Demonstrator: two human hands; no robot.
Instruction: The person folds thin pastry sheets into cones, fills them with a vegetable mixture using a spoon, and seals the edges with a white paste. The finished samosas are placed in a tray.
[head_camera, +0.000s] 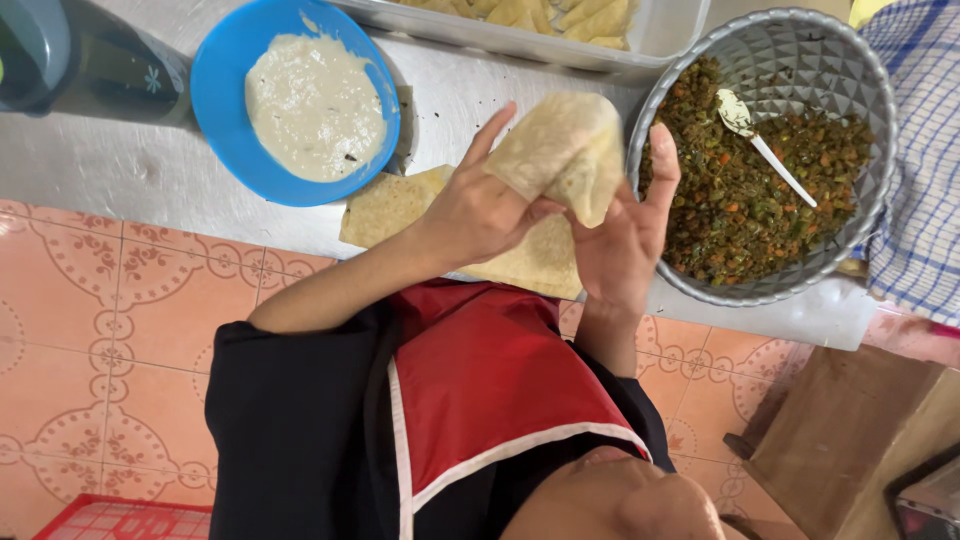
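Folded pastry sheet (565, 150): held above the steel desk (150, 170), left hand (485, 210) and right hand (625, 245) fingers gripping it. Grey filling bowl (870, 90) just right; blue batter bowl (215, 90) left.

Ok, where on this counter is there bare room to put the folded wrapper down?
For the folded wrapper, bare steel counter lies left of the blue bowl, toward the dark bottle. It is crowded around the flat wrappers, grey filling bowl and tray.
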